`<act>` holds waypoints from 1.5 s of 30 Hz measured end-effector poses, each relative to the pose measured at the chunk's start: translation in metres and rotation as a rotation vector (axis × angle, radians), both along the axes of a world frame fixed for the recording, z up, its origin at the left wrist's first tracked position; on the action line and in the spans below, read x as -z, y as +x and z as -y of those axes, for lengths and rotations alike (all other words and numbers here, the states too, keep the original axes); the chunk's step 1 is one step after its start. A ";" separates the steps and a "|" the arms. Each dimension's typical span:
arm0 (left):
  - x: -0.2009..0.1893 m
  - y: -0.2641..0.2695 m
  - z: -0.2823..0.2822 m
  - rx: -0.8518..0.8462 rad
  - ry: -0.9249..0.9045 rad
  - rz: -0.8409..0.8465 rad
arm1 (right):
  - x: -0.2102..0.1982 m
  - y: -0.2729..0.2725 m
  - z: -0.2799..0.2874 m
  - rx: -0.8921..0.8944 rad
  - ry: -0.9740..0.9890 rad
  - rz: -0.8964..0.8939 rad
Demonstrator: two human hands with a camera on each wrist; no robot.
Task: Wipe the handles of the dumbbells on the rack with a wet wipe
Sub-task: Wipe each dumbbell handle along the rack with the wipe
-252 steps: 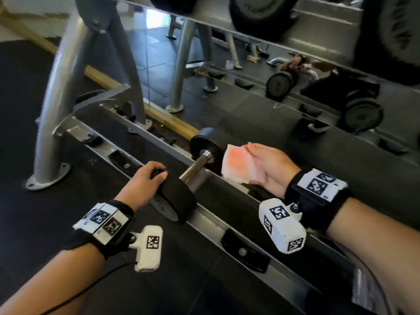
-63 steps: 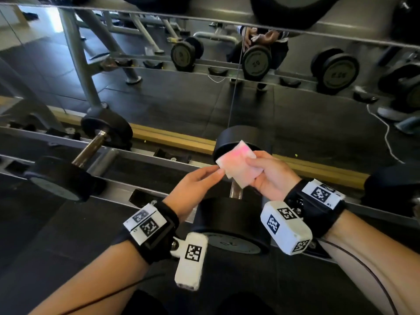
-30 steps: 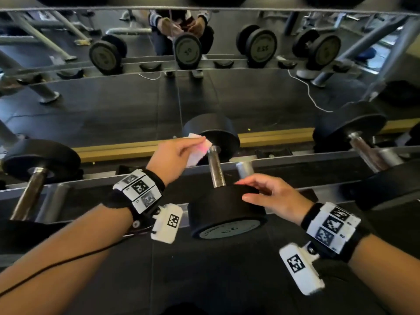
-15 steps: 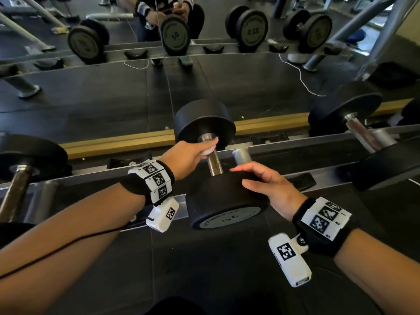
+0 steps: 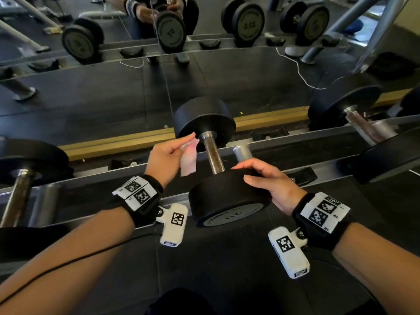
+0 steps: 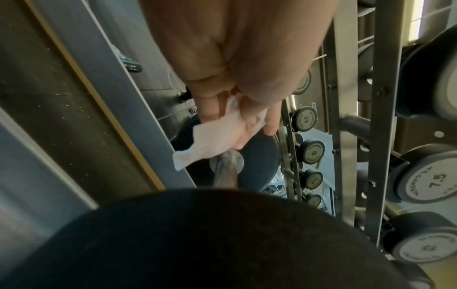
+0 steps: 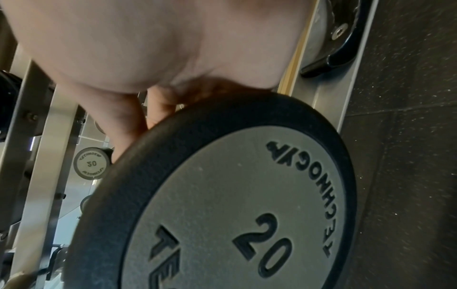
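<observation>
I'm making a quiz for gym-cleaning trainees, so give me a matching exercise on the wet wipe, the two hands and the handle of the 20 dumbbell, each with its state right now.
Column 1:
1. wet wipe
2. right hand
3. left hand
4. handle of the 20 dumbbell

Column 2:
A. rests on the near weight head
B. bare metal, uncovered between the two heads
C. hangs from pinched fingers, just left of the handle
D. pinches the wipe beside the far head

Pairs: 1-C, 2-A, 3-D, 4-B
</observation>
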State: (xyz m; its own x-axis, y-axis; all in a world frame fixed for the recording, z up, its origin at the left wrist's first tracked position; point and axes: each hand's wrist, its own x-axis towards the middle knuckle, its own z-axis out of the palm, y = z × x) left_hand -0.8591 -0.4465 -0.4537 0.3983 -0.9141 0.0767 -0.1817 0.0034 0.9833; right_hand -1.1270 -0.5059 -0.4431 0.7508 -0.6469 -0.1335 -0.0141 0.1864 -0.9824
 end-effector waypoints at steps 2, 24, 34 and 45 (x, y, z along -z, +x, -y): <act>0.002 -0.006 0.009 -0.006 0.038 0.040 | -0.001 0.000 0.000 -0.005 0.005 -0.003; -0.004 -0.012 0.031 0.064 0.362 -0.615 | 0.005 -0.002 0.005 -0.045 0.052 0.038; -0.012 0.004 0.012 0.140 0.489 -0.686 | 0.005 -0.002 0.004 -0.043 0.058 0.036; -0.007 -0.013 0.038 -0.034 0.499 -0.685 | 0.006 -0.003 0.008 -0.079 0.077 0.059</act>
State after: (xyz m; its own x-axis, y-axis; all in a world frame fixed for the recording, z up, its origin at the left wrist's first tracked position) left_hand -0.8722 -0.4844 -0.4465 0.2372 -0.7637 -0.6004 0.4628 -0.4545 0.7611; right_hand -1.1298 -0.5136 -0.4492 0.8069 -0.5750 -0.1349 0.0255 0.2622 -0.9647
